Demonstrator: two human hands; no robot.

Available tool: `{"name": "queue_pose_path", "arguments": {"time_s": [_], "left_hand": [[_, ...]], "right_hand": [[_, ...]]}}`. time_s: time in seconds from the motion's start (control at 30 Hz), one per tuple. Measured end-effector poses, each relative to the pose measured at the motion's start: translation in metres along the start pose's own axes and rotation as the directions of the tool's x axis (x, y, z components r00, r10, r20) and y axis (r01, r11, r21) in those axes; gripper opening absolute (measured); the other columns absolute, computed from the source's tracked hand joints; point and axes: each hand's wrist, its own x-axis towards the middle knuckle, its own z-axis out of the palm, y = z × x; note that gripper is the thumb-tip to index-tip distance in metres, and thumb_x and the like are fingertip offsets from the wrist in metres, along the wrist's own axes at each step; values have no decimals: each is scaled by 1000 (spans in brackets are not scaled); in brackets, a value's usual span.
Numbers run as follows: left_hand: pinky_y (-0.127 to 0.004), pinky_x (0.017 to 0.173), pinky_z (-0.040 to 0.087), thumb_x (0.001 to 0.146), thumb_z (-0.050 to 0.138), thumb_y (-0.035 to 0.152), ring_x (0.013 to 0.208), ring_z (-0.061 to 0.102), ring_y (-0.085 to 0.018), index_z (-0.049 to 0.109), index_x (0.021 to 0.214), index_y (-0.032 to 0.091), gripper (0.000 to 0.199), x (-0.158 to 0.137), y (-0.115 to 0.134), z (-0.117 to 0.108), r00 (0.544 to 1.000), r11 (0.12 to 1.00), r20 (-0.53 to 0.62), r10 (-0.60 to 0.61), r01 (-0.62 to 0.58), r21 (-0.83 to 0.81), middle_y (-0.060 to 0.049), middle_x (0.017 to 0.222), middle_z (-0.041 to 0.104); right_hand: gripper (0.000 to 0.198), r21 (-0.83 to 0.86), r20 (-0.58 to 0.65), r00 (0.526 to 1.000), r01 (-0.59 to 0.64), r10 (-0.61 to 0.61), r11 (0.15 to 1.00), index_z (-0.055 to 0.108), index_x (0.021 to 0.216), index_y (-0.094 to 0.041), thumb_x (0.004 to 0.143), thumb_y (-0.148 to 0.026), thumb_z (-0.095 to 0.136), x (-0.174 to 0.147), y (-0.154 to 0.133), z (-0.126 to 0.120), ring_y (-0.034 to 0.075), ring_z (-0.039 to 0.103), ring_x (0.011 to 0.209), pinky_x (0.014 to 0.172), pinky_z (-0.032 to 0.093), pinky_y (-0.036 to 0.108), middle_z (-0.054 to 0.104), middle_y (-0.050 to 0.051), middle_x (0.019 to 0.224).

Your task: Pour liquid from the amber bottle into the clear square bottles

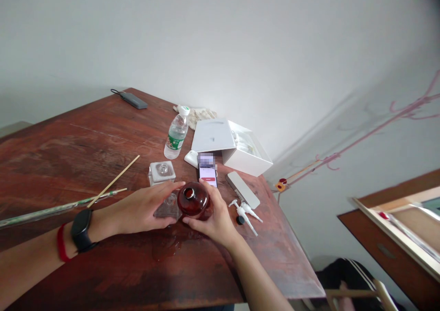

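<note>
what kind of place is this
Probably a room at home, not a workshop: a worn wooden table against a plain wall with scribbles, holding a phone, a water bottle and an open white box.

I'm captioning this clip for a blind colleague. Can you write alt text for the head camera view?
Two bare hands, left and right, cup a round dark-red glass bottle with an open neck on a worn reddish wooden table. Behind it lie a phone, a clear plastic water bottle and an open white box.
</note>
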Motion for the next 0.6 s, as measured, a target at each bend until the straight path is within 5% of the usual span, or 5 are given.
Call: {"name": "queue_pose_path", "arguments": {"time_s": [0.6], "left_hand": [[-55, 119, 51, 88, 83, 28, 141, 62, -39, 43, 161, 27, 83, 4, 8, -5, 999, 999, 33, -33, 34, -19, -13, 159, 60]], "right_hand": [[98, 9, 2, 1000, 6, -6, 1000, 50, 160, -27, 75, -40, 98, -2, 1, 0, 38, 63, 141, 119, 54, 54, 66, 15, 151]]}}
